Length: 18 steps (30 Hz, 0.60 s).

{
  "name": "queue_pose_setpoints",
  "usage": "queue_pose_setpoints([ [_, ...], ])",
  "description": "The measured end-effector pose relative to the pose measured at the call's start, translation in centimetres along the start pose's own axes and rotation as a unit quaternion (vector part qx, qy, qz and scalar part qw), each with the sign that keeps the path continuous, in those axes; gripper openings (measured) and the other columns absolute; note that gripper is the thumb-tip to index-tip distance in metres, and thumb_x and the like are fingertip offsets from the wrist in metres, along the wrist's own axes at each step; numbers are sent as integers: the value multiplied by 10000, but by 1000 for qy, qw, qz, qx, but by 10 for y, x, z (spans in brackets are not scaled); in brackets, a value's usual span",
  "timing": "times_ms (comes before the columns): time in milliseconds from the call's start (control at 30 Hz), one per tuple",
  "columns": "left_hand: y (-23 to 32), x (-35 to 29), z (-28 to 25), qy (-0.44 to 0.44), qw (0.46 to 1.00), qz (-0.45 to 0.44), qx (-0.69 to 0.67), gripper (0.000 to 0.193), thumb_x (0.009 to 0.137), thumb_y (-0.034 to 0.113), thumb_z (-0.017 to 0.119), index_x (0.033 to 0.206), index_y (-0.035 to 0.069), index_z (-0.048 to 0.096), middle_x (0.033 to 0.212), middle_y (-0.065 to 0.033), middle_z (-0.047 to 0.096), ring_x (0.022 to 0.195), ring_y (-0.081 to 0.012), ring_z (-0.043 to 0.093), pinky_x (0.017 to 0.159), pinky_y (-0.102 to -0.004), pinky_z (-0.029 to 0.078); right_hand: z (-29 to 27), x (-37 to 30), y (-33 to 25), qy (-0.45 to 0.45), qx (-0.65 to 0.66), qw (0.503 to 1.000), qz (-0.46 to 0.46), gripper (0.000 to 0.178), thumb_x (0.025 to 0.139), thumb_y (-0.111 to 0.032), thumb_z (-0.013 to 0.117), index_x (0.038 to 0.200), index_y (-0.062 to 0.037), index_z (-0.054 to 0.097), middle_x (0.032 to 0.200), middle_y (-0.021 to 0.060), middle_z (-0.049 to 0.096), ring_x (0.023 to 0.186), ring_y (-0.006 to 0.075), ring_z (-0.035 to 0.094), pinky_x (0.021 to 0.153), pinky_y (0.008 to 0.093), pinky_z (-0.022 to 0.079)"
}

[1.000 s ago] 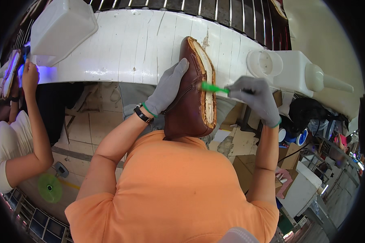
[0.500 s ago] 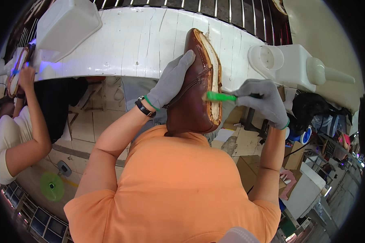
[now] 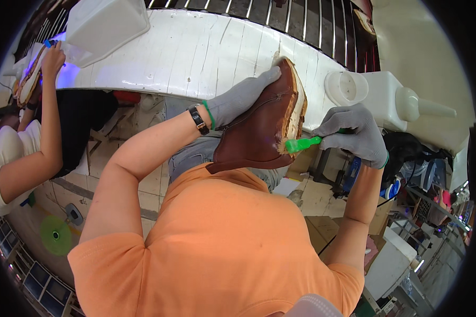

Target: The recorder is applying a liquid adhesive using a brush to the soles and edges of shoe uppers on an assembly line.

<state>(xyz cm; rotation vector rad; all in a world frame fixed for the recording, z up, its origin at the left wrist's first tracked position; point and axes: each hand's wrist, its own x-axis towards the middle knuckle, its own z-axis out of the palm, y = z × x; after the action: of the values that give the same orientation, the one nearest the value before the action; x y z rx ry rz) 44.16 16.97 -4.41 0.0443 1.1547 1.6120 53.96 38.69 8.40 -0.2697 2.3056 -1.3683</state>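
While the left hand (image 3: 246, 99) clasps a boot (image 3: 256, 129), the right hand (image 3: 354, 133) pinches a brush (image 3: 303, 144), apparently brushing the underside (image 3: 295, 113), next demanding steadiness.

A broad bare stretch of the white surface (image 3: 195, 55) runs between the white tub (image 3: 108, 31) on the left and the brown ankle boot (image 3: 254, 134); a hand could pass there. Past the boot's toe, only a narrow strip lies before the metal rods (image 3: 305, 21). The left grip (image 3: 246, 98) blocks the boot's left side, while the right grip (image 3: 351, 131) and green brush (image 3: 302, 144) bar the sole side. A round cup (image 3: 346, 88) and nozzled bottle (image 3: 384, 100) crowd the right end, leaving a slim gap beside the toe.
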Motion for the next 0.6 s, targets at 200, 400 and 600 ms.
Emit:
queue_pose_setpoints([
  [200, -5, 2, 14, -143, 984, -33, -99, 510, 1031, 476, 417, 1266, 38, 532, 1200, -76, 628, 1004, -142, 624, 936, -302, 508, -9, 20, -6, -19, 11, 996, -81, 184, 712, -17, 793, 884, 25, 744, 770, 87, 702, 703, 148, 646, 668, 269, 493],
  [400, 1, -43, 57, -26, 825, 392, 405, 407, 894, 323, 712, 1164, 49, 581, 1168, -85, 631, 1009, -115, 615, 890, -281, 499, -21, 34, -13, -38, -26, 995, -86, 187, 703, -39, 819, 862, 20, 740, 789, 89, 714, 718, 137, 661, 665, 262, 491],
  [600, 53, -84, 66, -148, 944, 8, 293, 550, 879, 276, 740, 1330, 41, 530, 1335, -109, 566, 1163, -141, 573, 1022, -283, 464, -26, 48, -6, -62, 21, 994, -89, 183, 716, -49, 825, 855, 27, 734, 794, 92, 720, 721, 130, 665, 664, 258, 490],
])
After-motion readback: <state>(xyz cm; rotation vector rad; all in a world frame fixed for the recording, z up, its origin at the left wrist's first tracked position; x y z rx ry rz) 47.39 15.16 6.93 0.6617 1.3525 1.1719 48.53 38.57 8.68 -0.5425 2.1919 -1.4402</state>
